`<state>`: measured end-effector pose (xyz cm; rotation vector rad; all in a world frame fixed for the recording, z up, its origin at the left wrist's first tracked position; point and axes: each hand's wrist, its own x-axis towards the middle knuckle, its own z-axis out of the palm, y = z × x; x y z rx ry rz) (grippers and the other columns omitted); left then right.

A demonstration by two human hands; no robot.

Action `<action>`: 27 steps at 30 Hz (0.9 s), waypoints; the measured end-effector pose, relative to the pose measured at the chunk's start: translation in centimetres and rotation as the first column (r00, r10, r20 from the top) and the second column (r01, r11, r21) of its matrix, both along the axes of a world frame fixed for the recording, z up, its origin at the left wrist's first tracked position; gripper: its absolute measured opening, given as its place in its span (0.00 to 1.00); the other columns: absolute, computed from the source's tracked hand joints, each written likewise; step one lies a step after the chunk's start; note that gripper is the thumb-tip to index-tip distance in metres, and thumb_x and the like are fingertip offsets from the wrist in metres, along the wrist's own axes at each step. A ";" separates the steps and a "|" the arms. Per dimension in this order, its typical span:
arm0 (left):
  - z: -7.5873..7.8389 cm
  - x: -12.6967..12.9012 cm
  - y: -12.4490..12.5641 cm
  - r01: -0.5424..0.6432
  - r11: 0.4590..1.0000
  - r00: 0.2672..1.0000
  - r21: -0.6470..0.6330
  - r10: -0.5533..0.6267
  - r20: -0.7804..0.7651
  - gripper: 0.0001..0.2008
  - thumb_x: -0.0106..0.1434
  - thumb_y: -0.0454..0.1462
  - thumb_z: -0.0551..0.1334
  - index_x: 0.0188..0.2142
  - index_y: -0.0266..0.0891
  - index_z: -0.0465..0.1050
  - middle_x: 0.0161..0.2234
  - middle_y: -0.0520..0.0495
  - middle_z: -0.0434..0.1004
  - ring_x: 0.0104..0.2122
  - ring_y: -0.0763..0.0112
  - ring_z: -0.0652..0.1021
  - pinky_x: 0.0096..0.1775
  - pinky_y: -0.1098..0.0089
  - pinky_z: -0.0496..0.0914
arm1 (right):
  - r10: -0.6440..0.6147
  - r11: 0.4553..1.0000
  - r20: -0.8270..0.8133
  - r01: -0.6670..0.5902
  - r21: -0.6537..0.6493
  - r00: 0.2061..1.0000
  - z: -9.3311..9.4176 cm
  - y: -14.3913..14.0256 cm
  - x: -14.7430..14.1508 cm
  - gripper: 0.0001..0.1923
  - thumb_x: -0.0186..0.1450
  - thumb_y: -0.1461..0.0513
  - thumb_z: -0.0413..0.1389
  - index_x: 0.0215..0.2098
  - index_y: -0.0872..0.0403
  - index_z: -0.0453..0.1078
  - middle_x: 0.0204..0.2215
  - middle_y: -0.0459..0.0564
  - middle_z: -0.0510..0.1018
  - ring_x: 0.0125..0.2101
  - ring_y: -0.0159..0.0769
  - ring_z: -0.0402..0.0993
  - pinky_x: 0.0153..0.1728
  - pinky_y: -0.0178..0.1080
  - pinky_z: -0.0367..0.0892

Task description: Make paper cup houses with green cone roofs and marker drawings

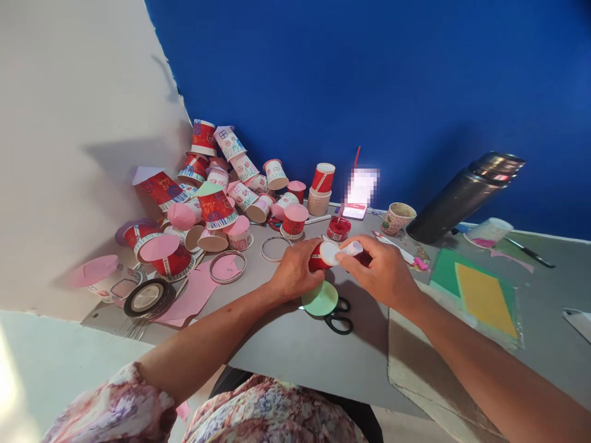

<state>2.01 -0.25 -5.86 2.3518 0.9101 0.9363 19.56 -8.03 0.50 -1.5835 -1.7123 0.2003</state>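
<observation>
A red paper cup (317, 258) with its pale bottom turned up is gripped by my left hand (295, 267) at the middle of the table. My right hand (385, 267) pinches a small white tube (353, 248) that looks like a glue stick, held against or just above the cup's pale end; contact cannot be made out. Just below the hands lies a light green paper circle (320, 298). It covers part of a pair of black-handled scissors (340, 323).
Decorated paper cups (217, 206) pile up at the left. A red paint jar (339, 229), a phone (360, 194), a patterned cup (398, 218) and a black flask (462, 200) stand along the blue wall. Green and yellow sheets (487, 298) lie at right, tape rings (228, 267) at left.
</observation>
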 end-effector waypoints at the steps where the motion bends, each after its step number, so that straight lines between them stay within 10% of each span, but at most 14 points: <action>1: 0.0 0.0 0.0 -0.004 1.000 1.000 0.012 0.004 -0.007 0.30 0.53 0.31 0.63 0.57 0.36 0.71 0.53 0.38 0.79 0.50 0.53 0.78 0.54 0.56 0.70 | 0.016 1.000 -0.008 -0.016 0.009 1.000 0.2 0.3 -0.2 0.07 0.61 0.57 0.58 0.33 0.51 0.75 0.21 0.43 0.76 0.20 0.33 0.66 0.28 0.37 0.62; 14: 0.1 -0.1 0.1 -0.014 0.996 0.992 0.087 0.025 -0.126 0.30 0.54 0.34 0.64 0.59 0.36 0.71 0.50 0.38 0.78 0.50 0.51 0.76 0.53 0.53 0.70 | 0.144 0.988 0.156 -0.151 0.034 0.977 1.9 2.4 0.0 0.04 0.63 0.60 0.58 0.33 0.51 0.73 0.21 0.42 0.76 0.21 0.32 0.66 0.28 0.37 0.60; 27: 1.5 -0.5 0.5 0.041 0.982 0.998 -0.185 -0.030 0.061 0.23 0.54 0.32 0.63 0.52 0.39 0.75 0.47 0.47 0.82 0.43 0.61 0.79 0.47 0.65 0.72 | 0.240 0.855 0.599 -0.458 0.242 0.764 -1.0 0.1 3.6 0.06 0.69 0.67 0.57 0.42 0.55 0.75 0.28 0.48 0.75 0.29 0.37 0.71 0.32 0.40 0.63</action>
